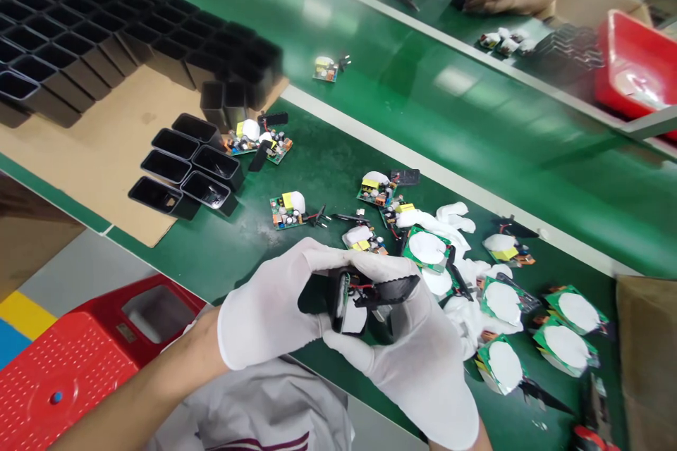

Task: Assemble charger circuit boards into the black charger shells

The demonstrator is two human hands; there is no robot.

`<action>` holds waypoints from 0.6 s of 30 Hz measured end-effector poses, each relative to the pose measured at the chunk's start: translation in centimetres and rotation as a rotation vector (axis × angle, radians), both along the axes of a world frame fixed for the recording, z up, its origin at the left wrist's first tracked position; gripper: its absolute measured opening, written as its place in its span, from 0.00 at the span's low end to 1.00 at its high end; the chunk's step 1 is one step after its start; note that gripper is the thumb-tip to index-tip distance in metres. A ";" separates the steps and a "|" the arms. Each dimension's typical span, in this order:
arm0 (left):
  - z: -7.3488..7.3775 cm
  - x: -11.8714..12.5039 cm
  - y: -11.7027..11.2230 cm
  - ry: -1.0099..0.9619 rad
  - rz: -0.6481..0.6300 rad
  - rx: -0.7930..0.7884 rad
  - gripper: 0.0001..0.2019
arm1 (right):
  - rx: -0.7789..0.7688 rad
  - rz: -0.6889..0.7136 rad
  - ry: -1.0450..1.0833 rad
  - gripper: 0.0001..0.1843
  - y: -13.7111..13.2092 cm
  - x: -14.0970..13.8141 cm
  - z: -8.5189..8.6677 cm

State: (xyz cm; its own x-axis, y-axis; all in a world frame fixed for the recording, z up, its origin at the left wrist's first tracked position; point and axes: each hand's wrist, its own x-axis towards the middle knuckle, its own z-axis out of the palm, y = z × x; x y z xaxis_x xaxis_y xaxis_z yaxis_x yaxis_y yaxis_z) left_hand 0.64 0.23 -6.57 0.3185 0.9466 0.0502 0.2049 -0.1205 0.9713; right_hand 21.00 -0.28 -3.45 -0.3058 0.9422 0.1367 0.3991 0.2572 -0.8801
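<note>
Around lower centre, left hand [278, 306] and right hand [423, 356] hold board [354, 318] and cap [396, 289] in closed grip; twisting could strain the wires [364, 287].

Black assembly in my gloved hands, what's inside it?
The black assembly shows a green board edge, a white patch and red wires beside a black panel. That panel, your left hand and right hand cover the rest, so deeper parts can't be seen.

Circuit board [354, 317] partly out of sight between gloved fingers [383, 268], red bin [645, 39] incomplete at right edge, farther black cases [254, 60] blurry.
</note>
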 end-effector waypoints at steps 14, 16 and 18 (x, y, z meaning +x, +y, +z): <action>-0.3 -3.9 -2.2 0.053 0.018 0.147 0.34 | 0.218 0.167 0.002 0.33 -0.5 -2.6 0.3; -0.5 -4.4 -2.2 0.066 0.045 0.155 0.33 | 0.242 0.176 0.009 0.33 -0.6 -2.6 1.2; -0.7 -4.8 -2.1 0.077 0.065 0.166 0.32 | 0.235 0.151 0.047 0.32 -0.6 -2.3 2.5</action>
State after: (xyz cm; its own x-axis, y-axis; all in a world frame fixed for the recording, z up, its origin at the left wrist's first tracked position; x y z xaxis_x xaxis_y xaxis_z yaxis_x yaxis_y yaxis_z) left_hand -4.12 -1.88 -7.23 0.2654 0.9462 0.1852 0.2903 -0.2616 0.9205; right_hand 18.74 -0.84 -0.99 -0.4287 0.8273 0.3630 0.3013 0.5097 -0.8058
